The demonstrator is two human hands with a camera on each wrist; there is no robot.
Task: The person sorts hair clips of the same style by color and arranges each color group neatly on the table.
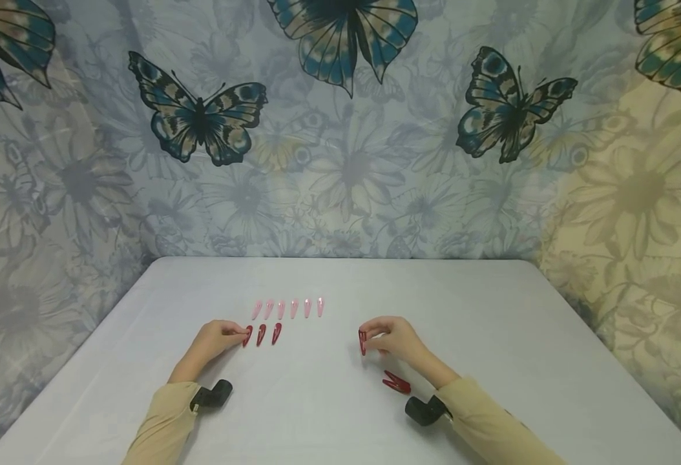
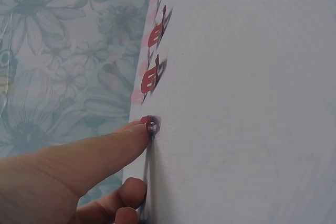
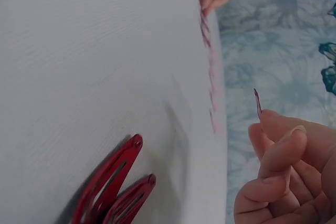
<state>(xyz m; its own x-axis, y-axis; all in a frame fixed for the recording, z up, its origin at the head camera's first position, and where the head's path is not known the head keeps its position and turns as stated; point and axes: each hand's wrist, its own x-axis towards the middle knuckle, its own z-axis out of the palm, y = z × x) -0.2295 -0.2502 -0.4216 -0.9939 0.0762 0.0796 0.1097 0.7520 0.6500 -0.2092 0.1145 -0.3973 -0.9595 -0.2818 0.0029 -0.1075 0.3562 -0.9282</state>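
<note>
In the head view, my left hand (image 1: pixel 217 339) has its thumb and a finger at the leftmost red snap hair clip (image 1: pixel 247 336), pinching its edge at the table. Two more red hair clips (image 1: pixel 261 334) lie to its right in a row. Up close, the left wrist view shows the fingertips on that clip (image 2: pixel 149 123). My right hand (image 1: pixel 395 337) holds another red hair clip (image 1: pixel 362 343) between thumb and fingers, raised off the table; the right wrist view shows this clip (image 3: pixel 257 102) nearly edge-on. Below the right hand lie loose red hair clips (image 1: pixel 397 382), overlapping.
Behind the red row runs a row of several pink hair clips (image 1: pixel 294 309). Everything lies on a white table (image 1: pixel 317 413). A butterfly-patterned cloth (image 1: pixel 352 168) hangs behind it. Black wrist cameras (image 1: pixel 424 411) sit on both sleeves.
</note>
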